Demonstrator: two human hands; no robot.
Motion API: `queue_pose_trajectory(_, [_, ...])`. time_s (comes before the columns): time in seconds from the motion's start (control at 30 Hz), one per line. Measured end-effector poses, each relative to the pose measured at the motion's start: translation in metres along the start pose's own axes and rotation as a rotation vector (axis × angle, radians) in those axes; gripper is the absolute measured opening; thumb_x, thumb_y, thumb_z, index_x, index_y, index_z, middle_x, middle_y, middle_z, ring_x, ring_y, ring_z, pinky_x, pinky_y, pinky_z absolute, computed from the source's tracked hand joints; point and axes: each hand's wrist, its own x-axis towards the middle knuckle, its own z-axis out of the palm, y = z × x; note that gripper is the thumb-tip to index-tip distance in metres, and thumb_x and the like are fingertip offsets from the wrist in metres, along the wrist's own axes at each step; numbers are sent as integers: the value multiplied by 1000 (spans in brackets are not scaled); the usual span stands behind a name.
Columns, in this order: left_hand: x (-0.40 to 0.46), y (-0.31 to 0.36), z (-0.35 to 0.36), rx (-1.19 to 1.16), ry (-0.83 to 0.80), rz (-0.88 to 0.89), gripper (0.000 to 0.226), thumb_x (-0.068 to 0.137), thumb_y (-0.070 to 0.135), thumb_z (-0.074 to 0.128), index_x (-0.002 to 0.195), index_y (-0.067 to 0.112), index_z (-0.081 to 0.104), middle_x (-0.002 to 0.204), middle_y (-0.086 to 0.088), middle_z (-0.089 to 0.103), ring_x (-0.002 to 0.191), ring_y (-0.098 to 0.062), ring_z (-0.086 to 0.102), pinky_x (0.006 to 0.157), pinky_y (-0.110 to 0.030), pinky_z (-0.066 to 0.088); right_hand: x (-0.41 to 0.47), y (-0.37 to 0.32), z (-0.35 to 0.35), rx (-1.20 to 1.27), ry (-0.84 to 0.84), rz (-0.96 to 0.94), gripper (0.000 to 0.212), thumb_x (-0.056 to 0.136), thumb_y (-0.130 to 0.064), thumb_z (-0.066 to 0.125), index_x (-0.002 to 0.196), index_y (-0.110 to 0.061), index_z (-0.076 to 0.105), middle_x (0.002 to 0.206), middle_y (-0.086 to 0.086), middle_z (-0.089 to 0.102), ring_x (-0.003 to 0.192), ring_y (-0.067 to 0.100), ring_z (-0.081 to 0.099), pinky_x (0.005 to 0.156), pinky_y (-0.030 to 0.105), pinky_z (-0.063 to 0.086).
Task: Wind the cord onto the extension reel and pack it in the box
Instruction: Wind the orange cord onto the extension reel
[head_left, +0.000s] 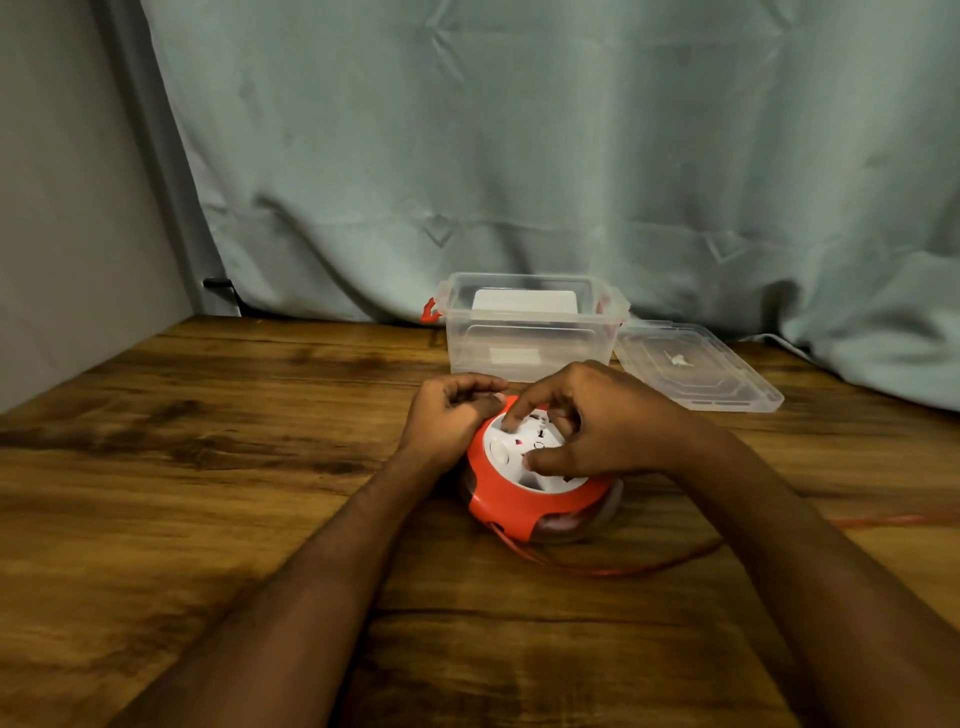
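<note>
Wooden table (208, 467), both hands (fingers curled) gripping extension reel (519, 499)

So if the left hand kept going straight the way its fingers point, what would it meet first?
Probably the right hand, whose fingers lie over the reel just beyond the left hand; depth is unclear, so it might brush the reel's orange rim first.

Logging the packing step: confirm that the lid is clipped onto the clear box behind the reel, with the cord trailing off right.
Not quite. The head view shows the lid lying on the table beside the open clear box, not clipped on. The cord does trail right from the reel.
</note>
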Motion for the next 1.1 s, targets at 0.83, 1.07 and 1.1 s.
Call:
queue_pose_trajectory(0.83, [-4,3,0,6,18,-26,22,88,-1,66,108,2,74,99,-19,76,94,-35,73,86,-43,60,10,-14,27,-275,276,292,65,66,-88,56,87,-26,54,86,-4,53,80,19,50,73,33,39])
queue_pose_trajectory(1.07, [-5,7,2,7,27,-30,21,88,-2,65,107,2,73,100,-21,75,98,-38,72,90,-46,59,9,-14,27,-279,252,353,66,80,-80,51,107,-21,64,103,2,66,97,24,62,82,36,46])
queue_pose_trajectory(1.1, [-6,6,2,5,27,-31,21,88,-2,66,106,3,74,100,-21,75,97,-38,72,90,-47,59,8,-14,25,-280,244,328,58,81,-78,52,101,-25,63,98,0,63,97,23,62,81,36,45])
